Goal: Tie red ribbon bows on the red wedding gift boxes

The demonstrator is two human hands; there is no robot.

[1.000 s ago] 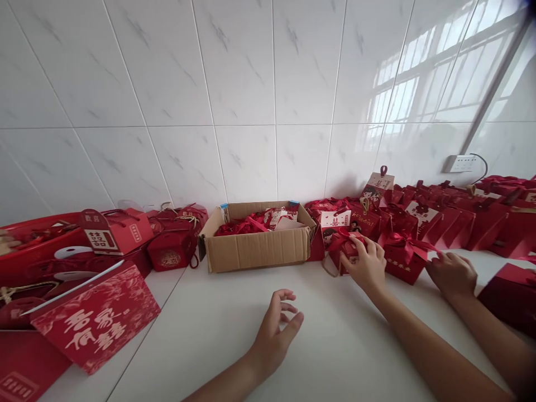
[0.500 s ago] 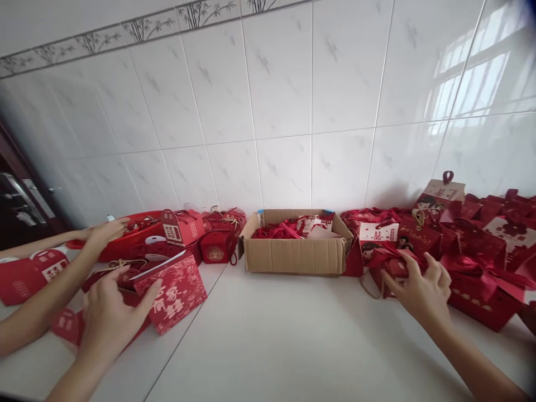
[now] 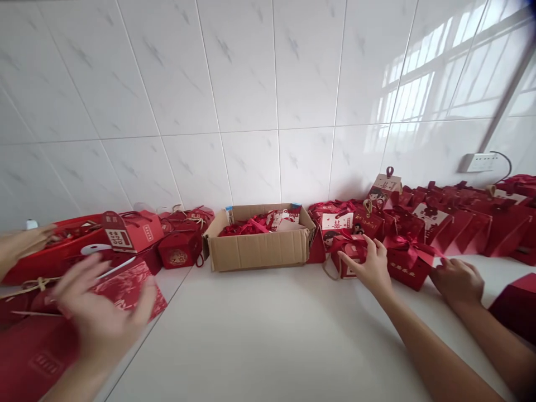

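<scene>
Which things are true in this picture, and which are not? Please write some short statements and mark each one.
1. The right hand is on a small red gift box. True.
2. The left hand is inside the cardboard box. False: it is over the red boxes at the left, blurred.
3. The cardboard box is open at the top. True.
4. The red basin stands at the far right. False: it stands at the left.
5. At the right, another person's hand is at a red ribbon. True.
6. The wall socket is on the left. False: it is on the right.
</scene>
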